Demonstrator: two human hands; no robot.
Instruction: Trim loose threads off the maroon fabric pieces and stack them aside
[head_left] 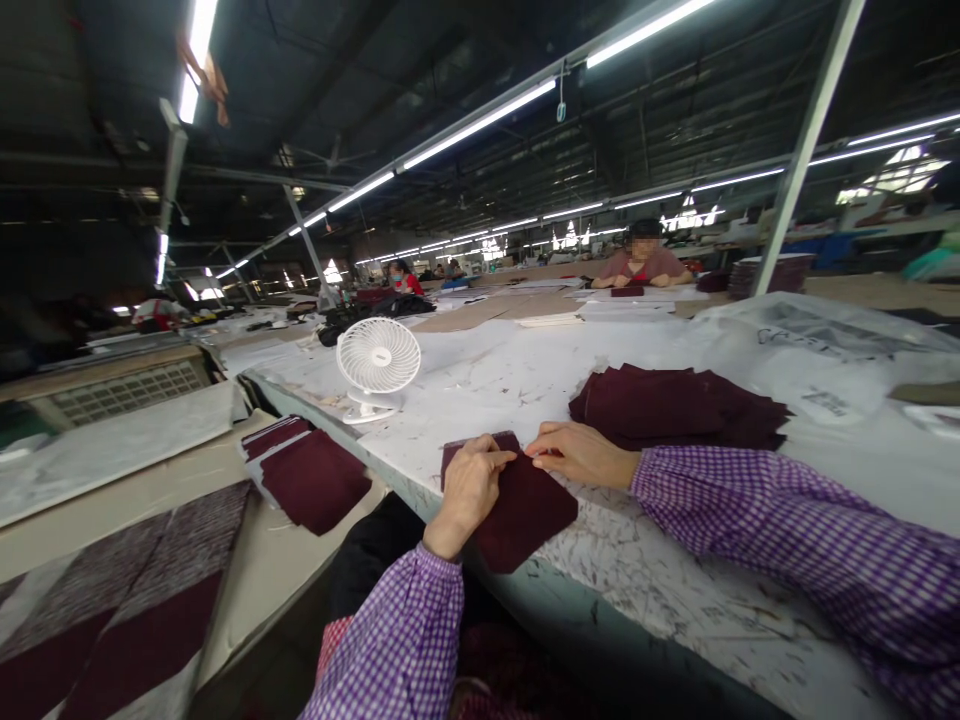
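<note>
A maroon fabric piece (525,515) lies at the edge of the white-topped table, its near corner hanging over the side. My left hand (472,485) rests on its left part, fingers bent and pressing the cloth near the top edge. My right hand (581,453) pinches the upper right edge of the same piece, thumb and forefinger together. The fingertips of both hands are close to each other. Just beyond my right hand sits a pile of maroon fabric pieces (675,405). What lies under my left palm is hidden.
A white fan (379,357) stands on the table (480,365). To the left, stacked maroon pieces (315,480) lie on a lower surface beside larger fabric panels (142,590). Plastic bags (832,350) lie at the right. A person (641,262) sits across the table.
</note>
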